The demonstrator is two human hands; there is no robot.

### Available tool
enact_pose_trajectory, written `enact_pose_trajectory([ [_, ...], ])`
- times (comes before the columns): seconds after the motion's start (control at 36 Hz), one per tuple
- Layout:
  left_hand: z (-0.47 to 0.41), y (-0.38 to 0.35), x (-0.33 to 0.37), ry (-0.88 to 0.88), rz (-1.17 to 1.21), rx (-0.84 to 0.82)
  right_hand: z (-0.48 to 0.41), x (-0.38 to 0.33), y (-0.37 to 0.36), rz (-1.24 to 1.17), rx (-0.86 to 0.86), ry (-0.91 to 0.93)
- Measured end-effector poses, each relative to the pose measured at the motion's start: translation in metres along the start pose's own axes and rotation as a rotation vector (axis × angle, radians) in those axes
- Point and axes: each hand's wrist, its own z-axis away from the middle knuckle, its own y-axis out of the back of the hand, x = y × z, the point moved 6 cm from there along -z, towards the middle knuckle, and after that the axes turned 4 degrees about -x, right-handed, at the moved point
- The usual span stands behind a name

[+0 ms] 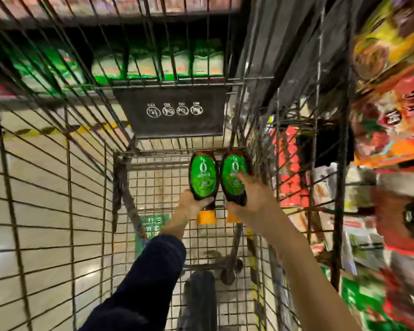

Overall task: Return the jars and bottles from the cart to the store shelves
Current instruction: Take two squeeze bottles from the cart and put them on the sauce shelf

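Note:
Two dark sauce bottles with green oval labels and orange caps lie side by side deep in the wire cart (86, 177), caps pointing toward me. My left hand (189, 204) grips the left bottle (203, 177) near its neck. My right hand (251, 197) wraps the right bottle (233, 177), a finger laid across its label. Both bottles sit near the cart's far end, just below the black child-seat flap (177, 111). The left arm wears a dark blue sleeve; the right forearm is bare.
Store shelves packed with red, orange and green packages (392, 120) run close along the cart's right side. Green packs (158, 63) fill a shelf ahead beyond the cart. Pale floor tiles with yellow-black tape (34, 133) show through the left wall.

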Motion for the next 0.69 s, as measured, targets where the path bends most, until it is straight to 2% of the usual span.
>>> enact_pose_trajectory([
  [0.17,-0.004,-0.006,-0.006,0.032,0.189,-0.120,0.006,0.002,0.002,-0.094,0.012,0.030],
  [0.28,-0.005,-0.004,-0.010,0.071,0.287,-0.100,0.006,0.004,0.000,-0.104,0.003,0.009],
  [0.36,-0.002,-0.003,-0.010,0.118,0.345,-0.150,0.008,0.004,-0.002,-0.109,-0.003,-0.011],
  [0.5,0.013,0.010,-0.008,0.159,0.421,-0.189,0.008,0.013,-0.004,-0.145,-0.008,-0.092],
  [0.69,0.064,0.041,-0.003,0.125,0.443,-0.170,-0.013,0.019,-0.016,-0.101,0.055,-0.257],
])
